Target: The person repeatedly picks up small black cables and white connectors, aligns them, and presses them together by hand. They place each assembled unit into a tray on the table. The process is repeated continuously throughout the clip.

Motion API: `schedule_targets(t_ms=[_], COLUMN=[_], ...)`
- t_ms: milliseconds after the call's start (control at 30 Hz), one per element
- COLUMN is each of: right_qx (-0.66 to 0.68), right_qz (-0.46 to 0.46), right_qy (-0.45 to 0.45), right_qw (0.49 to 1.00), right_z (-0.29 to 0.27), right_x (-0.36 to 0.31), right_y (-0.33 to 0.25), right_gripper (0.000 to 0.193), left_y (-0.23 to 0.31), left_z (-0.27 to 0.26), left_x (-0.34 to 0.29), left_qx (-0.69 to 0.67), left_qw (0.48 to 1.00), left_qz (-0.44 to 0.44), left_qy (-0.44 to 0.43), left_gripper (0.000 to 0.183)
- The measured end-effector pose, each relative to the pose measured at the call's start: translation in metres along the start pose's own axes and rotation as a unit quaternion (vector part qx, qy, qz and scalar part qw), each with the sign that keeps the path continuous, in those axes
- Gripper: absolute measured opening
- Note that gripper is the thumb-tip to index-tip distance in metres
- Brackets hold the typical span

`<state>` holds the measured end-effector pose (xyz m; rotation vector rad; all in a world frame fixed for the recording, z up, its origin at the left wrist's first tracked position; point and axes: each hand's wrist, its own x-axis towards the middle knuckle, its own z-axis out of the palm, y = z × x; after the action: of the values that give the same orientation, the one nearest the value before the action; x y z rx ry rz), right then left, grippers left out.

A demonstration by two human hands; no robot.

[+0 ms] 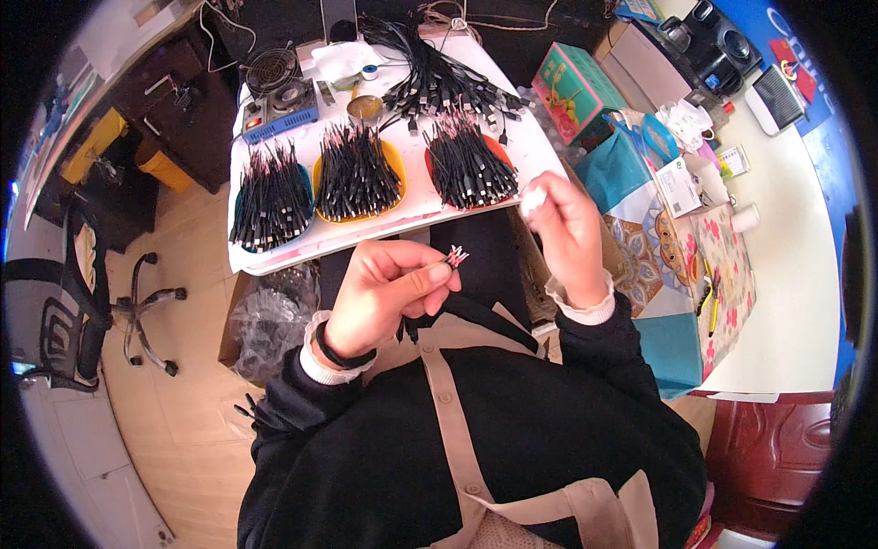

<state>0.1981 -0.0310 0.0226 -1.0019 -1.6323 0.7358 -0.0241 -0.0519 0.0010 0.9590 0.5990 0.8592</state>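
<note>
My left hand (393, 288) is closed in front of the table's near edge, pinching a small bunch of black cables (454, 260). Their red and whitish wire ends poke up past the thumb, and dark ends hang below the hand. To the right, my right hand (569, 229) is raised with its fingers curled together. Something white (534, 199) shows at its fingertips, too blurred to name. Three bowls of short black cables stand along the table: a teal bowl (298, 240), a yellow bowl (399, 166) and a red bowl (506, 151) nearest my right hand.
A blue heating device (282, 123) sits at the table's back left beside a small brassy dish (364, 108). Loose cables (448, 78) pile up behind the bowls. On the right are a green-and-pink box (572, 91) and a patterned cloth (645, 261). An office chair (64, 302) stands left.
</note>
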Motion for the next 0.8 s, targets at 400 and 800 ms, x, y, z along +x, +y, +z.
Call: schedule_targets(t_ms=[400,800], right_qx=[-0.054,0.28], right_qz=[-0.209,0.306], right_qy=[-0.209,-0.22], right_qw=[0.954,0.883], right_z=[-0.002,0.007], right_x=[0.004,-0.013], right_y=[-0.017,0.005], right_gripper=[0.018,0.014], left_y=[0.004,-0.009], left_z=[0.002,0.008], left_x=[0.004,0.01], left_qx=[-0.034,0.606], left_qw=[0.995,0.704], left_qz=[-0.042,0.369], left_qy=[-0.084,0.042], left_gripper=[0.018,0.024])
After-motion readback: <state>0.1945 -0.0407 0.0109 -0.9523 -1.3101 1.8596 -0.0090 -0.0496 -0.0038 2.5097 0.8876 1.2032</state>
